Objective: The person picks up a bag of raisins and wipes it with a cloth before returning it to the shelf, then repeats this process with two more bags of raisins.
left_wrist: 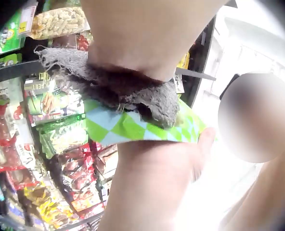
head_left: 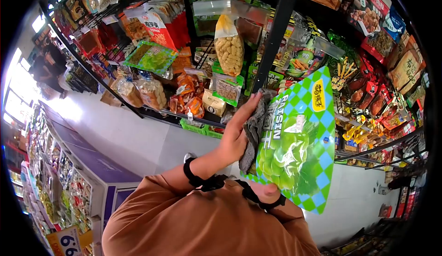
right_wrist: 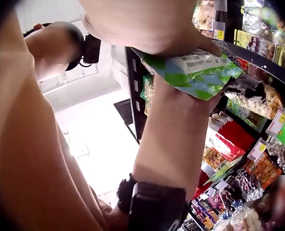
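Observation:
A large green-and-blue checked bag of raisins (head_left: 294, 141), its front printed with green grapes, stands tilted before the chest. At its lower edge my right hand (head_left: 267, 192) grips it, thumb on the front and the other fingers hidden behind. My left hand (head_left: 234, 138) holds a grey cloth (head_left: 252, 134) against the bag's left side, one finger stretched along the cloth. In the left wrist view the frayed cloth (left_wrist: 152, 98) bunches beneath that hand and overlaps the checked bag (left_wrist: 133, 129). The right wrist view shows the bag's printed edge (right_wrist: 200, 72) under the right hand (right_wrist: 142, 24).
Packed snack shelves curve ahead, split by a black post (head_left: 276, 30). A bag of pale nuts (head_left: 229, 49) hangs close beyond the left hand, and another green checked bag (head_left: 151, 57) lies on the shelf. To the left stands a purple-sided display (head_left: 115, 168) beside the pale floor (head_left: 138, 134).

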Action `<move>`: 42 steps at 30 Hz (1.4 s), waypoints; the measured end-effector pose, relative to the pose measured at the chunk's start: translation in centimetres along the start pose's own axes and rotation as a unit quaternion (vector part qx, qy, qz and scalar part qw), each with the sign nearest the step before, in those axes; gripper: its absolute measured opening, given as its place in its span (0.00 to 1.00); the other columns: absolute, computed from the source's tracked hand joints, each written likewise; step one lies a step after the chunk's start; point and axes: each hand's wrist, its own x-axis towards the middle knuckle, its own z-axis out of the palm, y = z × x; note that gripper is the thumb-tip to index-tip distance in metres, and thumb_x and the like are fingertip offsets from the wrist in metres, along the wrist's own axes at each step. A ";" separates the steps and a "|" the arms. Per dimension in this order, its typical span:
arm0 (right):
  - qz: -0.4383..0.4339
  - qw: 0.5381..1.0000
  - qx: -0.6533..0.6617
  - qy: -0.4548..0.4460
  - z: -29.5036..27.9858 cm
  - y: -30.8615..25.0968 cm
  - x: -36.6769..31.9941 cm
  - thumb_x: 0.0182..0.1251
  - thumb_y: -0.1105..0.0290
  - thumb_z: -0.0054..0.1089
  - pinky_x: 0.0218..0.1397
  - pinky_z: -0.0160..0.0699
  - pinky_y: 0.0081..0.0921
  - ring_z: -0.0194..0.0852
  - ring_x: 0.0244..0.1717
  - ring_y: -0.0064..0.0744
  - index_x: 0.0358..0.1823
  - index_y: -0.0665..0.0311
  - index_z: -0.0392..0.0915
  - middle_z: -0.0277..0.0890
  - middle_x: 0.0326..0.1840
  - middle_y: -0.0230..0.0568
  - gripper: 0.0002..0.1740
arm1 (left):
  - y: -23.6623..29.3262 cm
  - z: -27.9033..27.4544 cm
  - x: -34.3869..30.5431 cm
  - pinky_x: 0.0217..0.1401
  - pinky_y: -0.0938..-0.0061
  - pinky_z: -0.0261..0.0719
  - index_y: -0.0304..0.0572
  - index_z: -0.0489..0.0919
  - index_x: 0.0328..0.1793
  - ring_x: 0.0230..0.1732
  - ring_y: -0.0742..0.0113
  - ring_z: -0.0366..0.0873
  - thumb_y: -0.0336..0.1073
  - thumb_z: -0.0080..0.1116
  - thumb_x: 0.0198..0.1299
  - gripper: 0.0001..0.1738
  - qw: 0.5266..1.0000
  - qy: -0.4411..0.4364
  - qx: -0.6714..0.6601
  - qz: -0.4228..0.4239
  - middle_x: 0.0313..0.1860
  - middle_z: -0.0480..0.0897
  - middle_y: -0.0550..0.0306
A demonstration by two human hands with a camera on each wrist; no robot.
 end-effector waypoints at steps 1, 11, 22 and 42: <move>-0.026 0.999 0.033 -0.008 0.1 0.2 0.7 0.44 0.19 0.44 0.78 0.36 0.39 0.37 0.77 0.41 0.74 0.65 0.46 0.39 0.78 0.44 0.67 | 0.2 -0.2 -0.3 0.74 0.64 0.48 0.32 0.55 0.74 0.76 0.45 0.50 0.19 0.35 0.57 0.34 1.000 0.006 -0.005 0.000 0.74 0.55 0.39; -0.027 0.967 0.246 0.064 2.5 3.0 5.4 0.44 0.18 0.35 0.78 0.28 0.46 0.29 0.79 0.45 0.75 0.63 0.41 0.32 0.80 0.46 0.67 | 0.5 -4.8 -0.9 0.73 0.42 0.32 0.42 0.60 0.74 0.77 0.35 0.38 0.53 0.38 0.64 0.35 0.962 -0.090 0.195 0.170 0.76 0.48 0.35; -0.141 0.913 -0.371 -0.096 7.2 12.5 15.5 0.48 0.19 0.36 0.76 0.29 0.49 0.30 0.78 0.54 0.76 0.61 0.41 0.31 0.79 0.54 0.64 | -3.0 -18.8 4.2 0.77 0.66 0.37 0.32 0.48 0.76 0.79 0.56 0.37 0.44 0.26 0.73 0.31 0.977 0.049 -0.200 -0.046 0.78 0.45 0.46; -0.136 0.867 -0.477 -0.043 12.8 19.4 17.3 0.63 0.33 0.36 0.74 0.33 0.53 0.30 0.77 0.62 0.76 0.61 0.40 0.32 0.77 0.65 0.50 | -4.5 -24.2 3.8 0.76 0.55 0.33 0.30 0.46 0.76 0.79 0.44 0.37 0.50 0.37 0.68 0.39 0.966 0.010 -0.256 -0.029 0.78 0.40 0.35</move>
